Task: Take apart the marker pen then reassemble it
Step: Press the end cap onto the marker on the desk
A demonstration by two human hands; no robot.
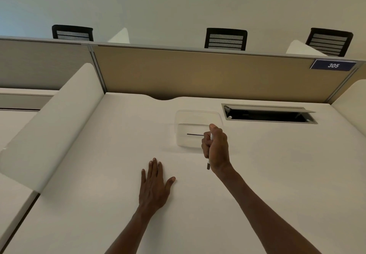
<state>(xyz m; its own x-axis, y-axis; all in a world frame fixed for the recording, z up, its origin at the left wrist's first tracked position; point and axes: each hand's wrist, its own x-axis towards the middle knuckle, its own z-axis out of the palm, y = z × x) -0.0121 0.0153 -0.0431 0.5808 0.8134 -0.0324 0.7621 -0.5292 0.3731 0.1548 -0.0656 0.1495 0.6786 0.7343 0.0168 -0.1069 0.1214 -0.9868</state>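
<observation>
My right hand (216, 151) grips a white marker pen (208, 163) in a fist just in front of a clear plastic container (182, 119). The pen's dark end sticks out below the fist; most of the barrel is hidden by my fingers. Inside the container lies a thin dark rod (195, 134), partly covered by my hand. My left hand (155, 184) rests flat on the white desk (99, 194), fingers straight, holding nothing.
An open cable hatch (267, 115) sits in the desk to the right of the container. A tan partition (198, 71) with a blue "305" sign (333, 65) closes the back. White side dividers flank the desk. Black chairs stand beyond the partition.
</observation>
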